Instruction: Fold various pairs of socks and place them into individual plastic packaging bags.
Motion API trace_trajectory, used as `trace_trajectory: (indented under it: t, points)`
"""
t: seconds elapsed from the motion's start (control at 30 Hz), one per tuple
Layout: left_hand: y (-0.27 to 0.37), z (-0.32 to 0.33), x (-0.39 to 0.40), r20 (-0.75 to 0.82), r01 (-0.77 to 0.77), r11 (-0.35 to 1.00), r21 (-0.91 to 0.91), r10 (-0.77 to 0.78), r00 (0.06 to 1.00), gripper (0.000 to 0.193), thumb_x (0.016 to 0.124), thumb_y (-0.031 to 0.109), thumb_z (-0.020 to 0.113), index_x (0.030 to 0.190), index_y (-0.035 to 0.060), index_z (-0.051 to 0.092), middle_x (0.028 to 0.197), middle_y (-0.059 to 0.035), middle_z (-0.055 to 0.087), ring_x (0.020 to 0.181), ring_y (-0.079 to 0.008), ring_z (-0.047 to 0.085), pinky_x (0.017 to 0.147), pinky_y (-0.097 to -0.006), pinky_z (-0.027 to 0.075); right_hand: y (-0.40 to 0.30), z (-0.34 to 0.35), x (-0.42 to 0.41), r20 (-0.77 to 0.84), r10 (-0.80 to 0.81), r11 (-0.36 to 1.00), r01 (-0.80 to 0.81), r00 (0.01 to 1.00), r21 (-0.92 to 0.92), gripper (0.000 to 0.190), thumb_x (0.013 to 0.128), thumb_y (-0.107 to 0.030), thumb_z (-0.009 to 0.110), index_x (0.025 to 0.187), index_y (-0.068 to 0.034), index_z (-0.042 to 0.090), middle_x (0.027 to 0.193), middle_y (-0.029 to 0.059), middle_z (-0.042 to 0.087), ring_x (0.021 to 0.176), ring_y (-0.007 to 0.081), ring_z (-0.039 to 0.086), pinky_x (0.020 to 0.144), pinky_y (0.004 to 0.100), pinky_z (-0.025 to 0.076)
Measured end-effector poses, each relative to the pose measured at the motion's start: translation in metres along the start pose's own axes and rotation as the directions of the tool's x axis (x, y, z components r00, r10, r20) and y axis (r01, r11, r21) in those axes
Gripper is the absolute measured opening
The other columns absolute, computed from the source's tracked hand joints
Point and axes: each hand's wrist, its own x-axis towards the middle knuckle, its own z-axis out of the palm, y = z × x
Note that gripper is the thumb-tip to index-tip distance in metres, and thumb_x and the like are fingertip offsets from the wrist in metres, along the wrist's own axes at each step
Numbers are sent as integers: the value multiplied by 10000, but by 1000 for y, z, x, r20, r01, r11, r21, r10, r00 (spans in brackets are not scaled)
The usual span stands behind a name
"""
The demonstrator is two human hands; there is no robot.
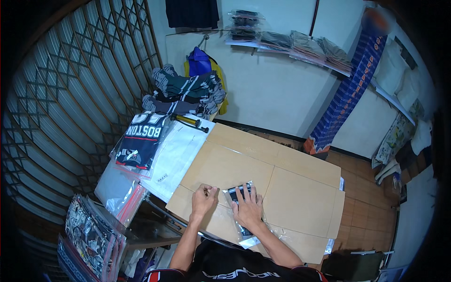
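Observation:
A clear plastic bag with a dark, striped folded textile (pixel 233 193) inside lies on a flattened cardboard sheet (pixel 303 197). My right hand (pixel 249 211) rests flat on this bag, fingers spread, and covers its middle. A white flap (pixel 249 242) shows at the bag's near end. My left hand (pixel 205 199) is just left of the bag, over the cardboard, with its fingers curled; whether anything thin is between thumb and fingers cannot be told.
Left of the cardboard lie a bagged dark jersey (pixel 142 141), white sheets (pixel 172 155) and a yellow hand pump (pixel 186 120). Folded garments (pixel 186 88) are stacked behind. Bagged textiles (pixel 93 236) stand at lower left, beside a folding metal gate (pixel 77 88). A wall shelf (pixel 282 47) holds packed clothes.

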Motion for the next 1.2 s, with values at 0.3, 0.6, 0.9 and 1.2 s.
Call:
trace_trajectory:
  t: [0.3, 0.6, 0.9, 1.2]
  points:
    - [6, 13, -4, -42, -234, 971, -36, 233, 972, 215, 926, 127, 684, 1071, -32, 685, 956, -184, 735, 834, -282, 718, 762, -367, 563, -3, -3, 2, 42, 12, 1000, -12, 999, -4, 601, 989, -392, 477, 1518, -110, 452, 1619, 185, 324, 1505, 436, 213, 1121, 684, 208]
    - [13, 24, 10, 227, -283, 958, 48, 266, 937, 275, 914, 110, 626, 1156, 4, 701, 1087, -194, 715, 1000, -336, 672, 921, -416, 535, -3, -2, 2, 71, 34, 999, -34, 997, 3, 615, 986, -406, 480, 1527, -116, 438, 1629, 171, 312, 1522, 417, 188, 1128, 682, 198]
    - [17, 29, 48, 574, -158, 977, 142, 49, 818, 232, 901, 103, 680, 1097, -20, 696, 961, -131, 723, 857, -194, 671, 784, -336, 543, 2, -3, -2, 18, 15, 998, -16, 1000, 63, 759, 958, -406, 552, 1547, 9, 314, 1601, 220, 325, 1503, 439, 219, 1131, 670, 237]
    - [27, 23, 9, 547, 194, 899, -392, 58, 835, 221, 943, 142, 722, 1111, 22, 645, 929, -39, 686, 802, -122, 635, 709, -285, 515, 46, -3, 4, -66, 309, 473, -93, 949, 876, 1262, 730, -258, 919, 1592, 33, 45, 1619, 287, 212, 1500, 369, 269, 1219, 474, 258]
